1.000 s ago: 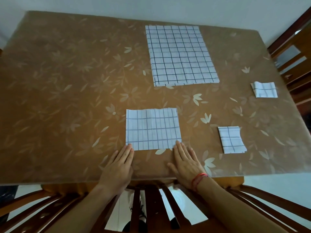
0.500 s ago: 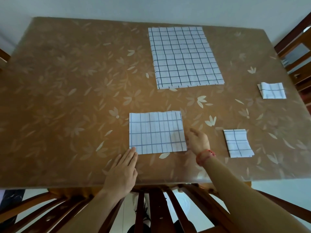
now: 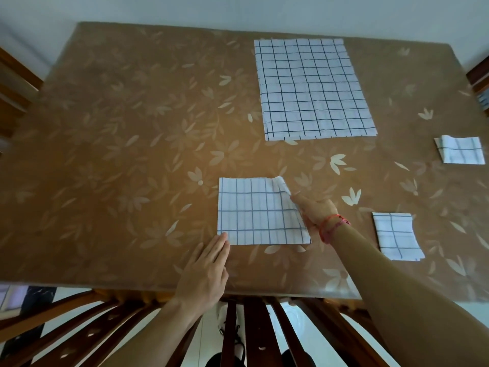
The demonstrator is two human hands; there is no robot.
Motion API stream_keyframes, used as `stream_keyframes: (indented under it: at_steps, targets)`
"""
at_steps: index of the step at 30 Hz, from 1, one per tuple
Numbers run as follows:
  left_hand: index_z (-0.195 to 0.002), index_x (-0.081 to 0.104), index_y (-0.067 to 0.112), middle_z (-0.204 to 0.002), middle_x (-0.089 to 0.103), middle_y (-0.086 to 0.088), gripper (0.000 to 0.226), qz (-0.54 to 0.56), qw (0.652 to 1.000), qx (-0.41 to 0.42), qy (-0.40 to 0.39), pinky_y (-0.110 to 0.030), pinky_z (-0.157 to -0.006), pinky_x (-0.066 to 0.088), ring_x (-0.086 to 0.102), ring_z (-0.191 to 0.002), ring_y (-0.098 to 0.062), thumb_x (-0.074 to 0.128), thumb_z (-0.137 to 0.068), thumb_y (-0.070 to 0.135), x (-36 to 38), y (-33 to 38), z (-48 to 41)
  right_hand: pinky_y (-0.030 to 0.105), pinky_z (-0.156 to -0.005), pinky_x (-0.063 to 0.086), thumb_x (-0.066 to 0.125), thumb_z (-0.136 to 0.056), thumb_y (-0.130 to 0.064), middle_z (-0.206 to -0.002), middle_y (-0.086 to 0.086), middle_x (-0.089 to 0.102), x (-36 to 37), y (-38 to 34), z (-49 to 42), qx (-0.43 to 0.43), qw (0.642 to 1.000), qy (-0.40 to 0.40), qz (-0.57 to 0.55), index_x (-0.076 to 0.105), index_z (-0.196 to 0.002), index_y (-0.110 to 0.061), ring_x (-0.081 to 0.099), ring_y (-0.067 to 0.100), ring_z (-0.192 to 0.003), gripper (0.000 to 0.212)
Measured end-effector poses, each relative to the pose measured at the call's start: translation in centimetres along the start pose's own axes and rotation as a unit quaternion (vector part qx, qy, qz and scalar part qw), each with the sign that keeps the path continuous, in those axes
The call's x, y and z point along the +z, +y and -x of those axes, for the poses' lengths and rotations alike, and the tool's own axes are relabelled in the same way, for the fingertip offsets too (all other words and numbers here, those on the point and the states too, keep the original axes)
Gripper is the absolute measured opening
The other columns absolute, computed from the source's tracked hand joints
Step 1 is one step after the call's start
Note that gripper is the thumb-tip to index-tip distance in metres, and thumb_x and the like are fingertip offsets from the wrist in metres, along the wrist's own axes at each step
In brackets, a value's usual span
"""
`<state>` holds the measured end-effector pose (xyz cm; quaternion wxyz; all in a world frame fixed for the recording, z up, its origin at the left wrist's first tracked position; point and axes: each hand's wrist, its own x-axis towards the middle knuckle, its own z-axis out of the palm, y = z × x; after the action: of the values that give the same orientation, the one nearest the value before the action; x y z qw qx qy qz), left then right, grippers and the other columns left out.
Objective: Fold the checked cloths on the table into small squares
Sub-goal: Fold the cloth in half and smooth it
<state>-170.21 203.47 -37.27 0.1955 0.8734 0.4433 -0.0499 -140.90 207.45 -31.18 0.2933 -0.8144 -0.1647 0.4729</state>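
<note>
Dim, soft daylight; wide-angle edge warping

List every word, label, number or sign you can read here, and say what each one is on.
No readable text anywhere.
The unfolded cloth, half-folded cloth, near folded square and far folded square carry only grid lines.
The tablecloth shows only a leaf print; the wristband has no visible lettering.
</note>
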Motion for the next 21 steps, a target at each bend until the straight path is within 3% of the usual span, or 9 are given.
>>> stream_keyframes:
  at_steps: [2, 6, 10, 12, 15, 19, 21]
  targets:
    - [-0.152, 0.027, 0.013, -0.162, 0.013, 0.002, 0.06, 0.001, 1.0, 0.001, 0.0, -0.04, -0.119, 0.025, 0.007, -0.149, -0.01, 0.017, -0.096, 0.031, 0.0, 0.0, 0.0, 0.026, -0.059, 0.051, 0.077, -0.079, -0.037, -0.085, 0.003, 0.068, 0.2, -0.3, -0.4, -0.013, 0.999, -0.011, 0.03, 0.064, -0.076, -0.016, 0.063, 0.018, -0.074, 0.025]
    - [-0.154, 0.02, 0.014, -0.163, 0.006, 0.004, 0.061, 0.012, 1.0, 0.007, 0.005, -0.039, -0.12, 0.019, -0.001, -0.149, -0.008, 0.014, -0.095, 0.032, 0.1, 0.0, 0.0, 0.023, -0.055, 0.047, 0.081, -0.074, -0.036, -0.075, -0.006, 0.067, 0.4, 0.0, -1.0, -0.034, 0.995, -0.032, 0.09, 0.067, -0.074, -0.019, 0.062, 0.009, -0.069, 0.021]
    - [-0.152, 0.028, 0.015, -0.162, 0.015, 0.005, 0.056, 0.039, 0.999, 0.009, 0.013, -0.04, -0.12, 0.022, 0.007, -0.149, -0.007, 0.029, -0.097, 0.026, -0.2, -0.2, -0.1, 0.036, -0.076, 0.056, 0.073, -0.08, -0.016, -0.084, 0.001, 0.068, 0.0, 0.8, -1.8, -0.05, 0.987, 0.015, 0.151, 0.067, -0.082, -0.016, 0.064, 0.02, -0.079, 0.006]
    - [-0.152, 0.031, 0.014, -0.161, 0.021, 0.006, 0.055, 0.075, 0.997, 0.015, 0.023, -0.037, -0.12, 0.023, 0.014, -0.148, -0.006, 0.043, -0.098, 0.019, -0.8, -0.2, -0.5, 0.037, -0.076, 0.058, 0.07, -0.079, -0.012, -0.08, 0.0, 0.067, -0.3, 1.0, -1.8, -0.045, 0.986, 0.024, 0.156, 0.068, -0.081, -0.015, 0.065, 0.02, -0.079, 0.004]
    - [-0.146, 0.04, 0.011, -0.153, 0.037, -0.001, 0.055, 0.094, 0.994, 0.007, 0.063, -0.024, -0.117, 0.018, 0.031, -0.142, -0.012, 0.056, -0.094, 0.014, -2.1, 0.1, -1.5, 0.037, -0.071, 0.06, 0.069, -0.079, -0.011, -0.076, -0.002, 0.068, -0.9, 1.7, -1.3, -0.028, 0.993, 0.03, 0.112, 0.067, -0.076, -0.017, 0.068, 0.019, -0.076, 0.007]
    - [-0.144, 0.043, 0.007, -0.148, 0.045, -0.007, 0.057, 0.081, 0.991, -0.015, 0.103, -0.026, -0.112, 0.022, 0.039, -0.138, -0.018, 0.062, -0.091, 0.016, -3.0, 0.8, -2.7, 0.033, -0.062, 0.058, 0.071, -0.082, -0.006, -0.078, 0.002, 0.069, -1.6, 2.7, -0.4, -0.008, 0.999, 0.046, 0.004, 0.068, -0.083, -0.012, 0.066, 0.017, -0.069, 0.007]
    - [-0.145, 0.041, 0.007, -0.148, 0.044, -0.006, 0.061, 0.082, 0.99, -0.006, 0.114, -0.027, -0.112, 0.022, 0.039, -0.138, -0.018, 0.064, -0.09, 0.017, -3.1, 1.5, -3.3, 0.042, -0.068, 0.06, 0.072, -0.081, -0.004, -0.083, 0.009, 0.071, -1.6, 3.4, 0.2, 0.011, 0.996, 0.063, -0.059, 0.068, -0.076, -0.013, 0.068, 0.023, -0.072, 0.011]
